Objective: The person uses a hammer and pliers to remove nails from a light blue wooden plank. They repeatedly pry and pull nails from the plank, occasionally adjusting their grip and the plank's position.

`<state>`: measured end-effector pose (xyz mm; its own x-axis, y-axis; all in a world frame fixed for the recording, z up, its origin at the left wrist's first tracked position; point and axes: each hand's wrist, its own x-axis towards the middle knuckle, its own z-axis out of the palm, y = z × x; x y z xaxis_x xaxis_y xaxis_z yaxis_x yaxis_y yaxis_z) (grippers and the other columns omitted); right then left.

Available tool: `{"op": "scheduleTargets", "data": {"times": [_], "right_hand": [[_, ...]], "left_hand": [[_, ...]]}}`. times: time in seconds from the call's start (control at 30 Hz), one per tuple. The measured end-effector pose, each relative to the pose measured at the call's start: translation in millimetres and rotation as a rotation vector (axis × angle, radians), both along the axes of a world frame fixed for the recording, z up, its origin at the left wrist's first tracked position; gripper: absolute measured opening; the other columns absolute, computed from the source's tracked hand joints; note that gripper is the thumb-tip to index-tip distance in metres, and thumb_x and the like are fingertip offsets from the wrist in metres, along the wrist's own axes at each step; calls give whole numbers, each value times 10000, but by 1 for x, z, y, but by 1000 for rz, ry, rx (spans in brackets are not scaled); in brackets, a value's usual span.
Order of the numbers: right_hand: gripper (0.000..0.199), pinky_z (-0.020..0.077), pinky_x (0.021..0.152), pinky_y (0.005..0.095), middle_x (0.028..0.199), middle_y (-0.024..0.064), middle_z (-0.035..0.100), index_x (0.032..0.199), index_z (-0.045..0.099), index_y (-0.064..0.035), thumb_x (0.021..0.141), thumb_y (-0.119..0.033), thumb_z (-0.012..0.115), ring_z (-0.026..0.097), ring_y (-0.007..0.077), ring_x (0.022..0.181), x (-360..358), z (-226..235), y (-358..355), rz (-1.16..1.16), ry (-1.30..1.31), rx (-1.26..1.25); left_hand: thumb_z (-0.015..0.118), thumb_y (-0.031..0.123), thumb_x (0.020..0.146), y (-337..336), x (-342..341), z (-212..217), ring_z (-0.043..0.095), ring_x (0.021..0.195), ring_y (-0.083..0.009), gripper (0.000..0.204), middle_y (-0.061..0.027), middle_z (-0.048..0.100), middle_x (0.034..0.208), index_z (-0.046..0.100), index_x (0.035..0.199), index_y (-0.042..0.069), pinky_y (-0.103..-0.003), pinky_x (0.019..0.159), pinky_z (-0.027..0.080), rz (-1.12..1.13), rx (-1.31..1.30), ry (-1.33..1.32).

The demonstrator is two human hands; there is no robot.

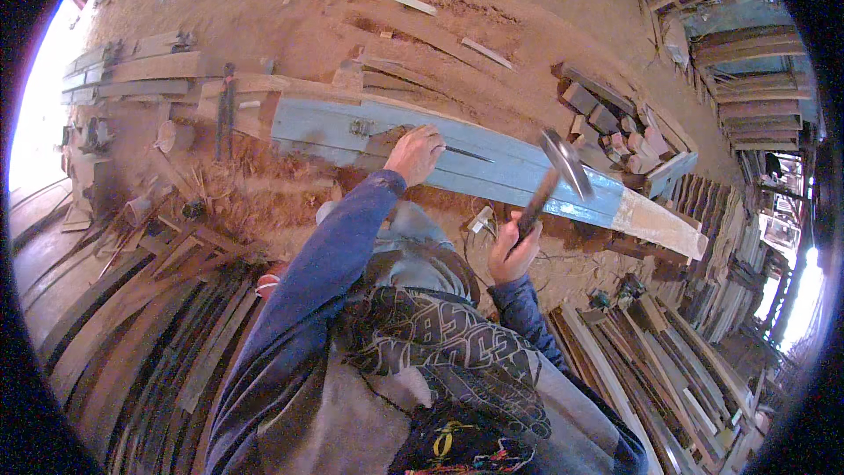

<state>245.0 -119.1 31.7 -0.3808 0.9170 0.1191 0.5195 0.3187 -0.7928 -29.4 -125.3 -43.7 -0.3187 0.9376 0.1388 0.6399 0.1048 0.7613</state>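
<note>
My left hand (416, 155) is closed around a thin, dark, pointed metal rod (469, 155). Its tip points right, over a long board with a light blue surface (492, 136). Whether the tip touches the board I cannot tell. In my right hand (514, 251) is a hammer (567, 165), gripped by its dark handle. The hammer's shiny metal head is above the right part of the blue surface. Left of my left hand, a small metal fitting (360, 127) lies on the board.
Cut wood blocks (607, 119) are piled beyond the board's right half. Long planks lie stacked at lower left (167, 361) and lower right (651, 361). A dark bar clamp (226, 114) crosses the board's left end. Loose slats (404, 1) rest on the reddish, dusty ground.
</note>
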Motion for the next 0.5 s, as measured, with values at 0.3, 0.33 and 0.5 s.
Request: {"op": "scheduleTargets", "data": {"times": [0.3, 0.33, 0.5], "right_hand": [[365, 504, 628, 480, 868, 226, 670, 1124, 528, 0, 965, -324, 578, 651, 446, 760, 3, 37, 29, 4, -197, 6], [346, 505, 641, 476, 886, 220, 671, 1108, 534, 9, 963, -303, 572, 657, 438, 778, 4, 36, 27, -15, -96, 61], [345, 506, 644, 486, 863, 244, 660, 1089, 543, 5, 980, -320, 511, 652, 434, 761, 0, 20, 12, 15, -333, 6]], "left_hand": [[606, 110, 852, 2, -2, 0, 590, 907, -325, 92, -120, 586, 869, 607, 820, 24, -424, 831, 494, -25, 153, 131], [607, 112, 851, 1, -1, 1, 592, 907, -327, 93, -121, 587, 870, 609, 822, 23, -425, 831, 494, -40, 141, 70], [610, 118, 850, -4, 0, 5, 598, 905, -332, 107, -119, 596, 874, 615, 809, 19, -432, 829, 496, 11, 37, -63]]}}
